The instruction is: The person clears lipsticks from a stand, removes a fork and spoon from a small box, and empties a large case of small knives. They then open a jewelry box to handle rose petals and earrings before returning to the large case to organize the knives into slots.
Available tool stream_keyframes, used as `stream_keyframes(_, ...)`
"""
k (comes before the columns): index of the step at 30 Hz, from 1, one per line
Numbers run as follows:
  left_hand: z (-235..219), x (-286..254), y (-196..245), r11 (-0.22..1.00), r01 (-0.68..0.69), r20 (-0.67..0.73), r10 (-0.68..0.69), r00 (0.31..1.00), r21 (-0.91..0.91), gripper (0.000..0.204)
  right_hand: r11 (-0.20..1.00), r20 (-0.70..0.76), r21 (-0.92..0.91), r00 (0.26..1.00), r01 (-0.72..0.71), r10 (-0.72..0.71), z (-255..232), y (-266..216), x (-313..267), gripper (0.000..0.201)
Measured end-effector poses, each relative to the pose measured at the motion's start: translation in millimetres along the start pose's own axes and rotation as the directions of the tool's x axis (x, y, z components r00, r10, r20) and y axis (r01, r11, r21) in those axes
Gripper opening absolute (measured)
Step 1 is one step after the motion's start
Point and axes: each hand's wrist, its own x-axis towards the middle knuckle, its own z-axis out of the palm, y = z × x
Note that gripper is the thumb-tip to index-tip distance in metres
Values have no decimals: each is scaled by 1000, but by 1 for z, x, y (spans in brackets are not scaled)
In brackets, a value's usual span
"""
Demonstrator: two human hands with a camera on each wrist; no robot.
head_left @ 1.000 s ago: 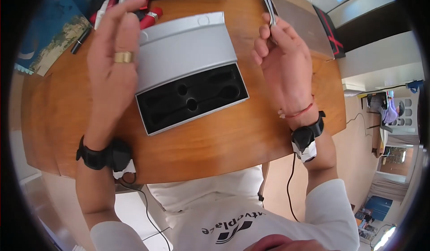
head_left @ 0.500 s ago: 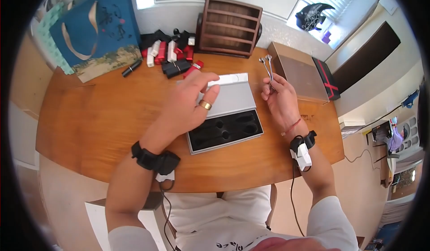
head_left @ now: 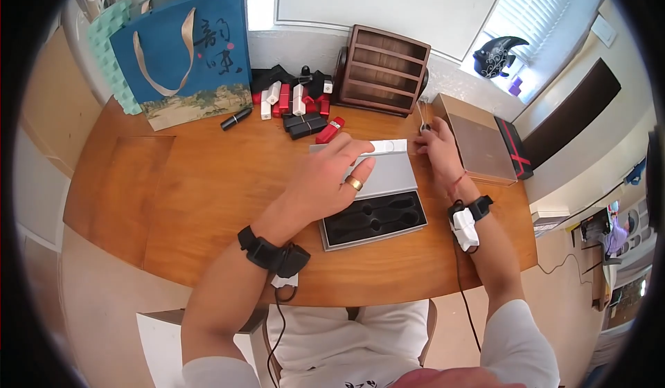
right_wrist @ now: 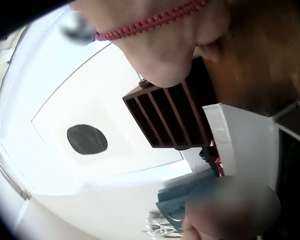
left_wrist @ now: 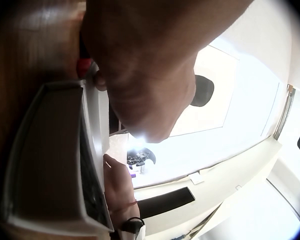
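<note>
A grey-white box [head_left: 374,241] sits on the wooden table with its lid tipped back. Its black foam insert [head_left: 350,223] has rounded and long hollows. Over the left part of the lid [head_left: 391,173] is my left hand [head_left: 315,184], fingers extended and wearing a gold ring; one fingertip [left_wrist: 100,80] shows right at the lid's edge. To the right of the lid, my right hand [head_left: 441,154] pinches slim shiny metal pieces [head_left: 424,113] whose thin stems stick up past the fingertips. What kind they are, I cannot tell.
Beyond the box lie several red, white and black small boxes [head_left: 298,104] and a black tube [head_left: 236,119]. A blue gift bag [head_left: 187,49] stands back left, a wooden shelf rack [head_left: 384,69] at the back. A brown carton [head_left: 478,142] and black box [head_left: 514,149] line the right side.
The head view has tilted up, bringing the bag and rack into sight. My left hand has shifted from beside the lid to over it. The right hand has lowered with the metal pieces.
</note>
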Motion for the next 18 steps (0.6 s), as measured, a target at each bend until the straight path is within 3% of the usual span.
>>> stream_keyframes(1, 1, 0, -1, 1000, 4, 4, -4, 1000, -3, 23, 951, 58, -272, 989, 148, -137, -13, 25, 20, 58)
stream_keyframes(3, 2, 1, -1, 1000, -9, 14, 9, 1000, 4, 22, 814, 150, -505, 958, 288, -246, -17, 34, 24, 60)
stream_keyframes(5, 0, 2, 1, 1000, -5, 29, 4, 1000, 22, 22, 828, 178, -482, 957, 288, -230, -5, 10, 4, 61)
stream_keyframes(9, 1, 1, -3, 999, -4, 47, 2, 999, 39, 22, 769, 131, -543, 939, 337, -319, -3, 23, -1, 60)
stream_keyframes(11, 1, 1, 0, 999, 8, 43, -10, 999, 42, 22, 653, 154, -601, 868, 461, -472, -7, 28, -5, 55)
stream_keyframes(13, 2, 2, 1, 999, 14, 45, -16, 999, 42, 22, 602, 194, -629, 850, 492, -490, -8, 25, -12, 52)
stream_keyframes(15, 3, 4, -2, 997, 33, -128, -23, 992, 76, 24, 554, 230, -653, 833, 516, -504, -6, 17, -19, 49)
stream_keyframes(16, 2, 6, -7, 997, 33, -115, -24, 993, 71, 24, 558, 231, -641, 826, 527, -514, -4, 15, -21, 44)
stream_keyframes(18, -1, 7, -19, 958, 42, -236, 27, 971, 283, 29, 572, 225, -632, 830, 523, -510, -3, 11, -23, 39)
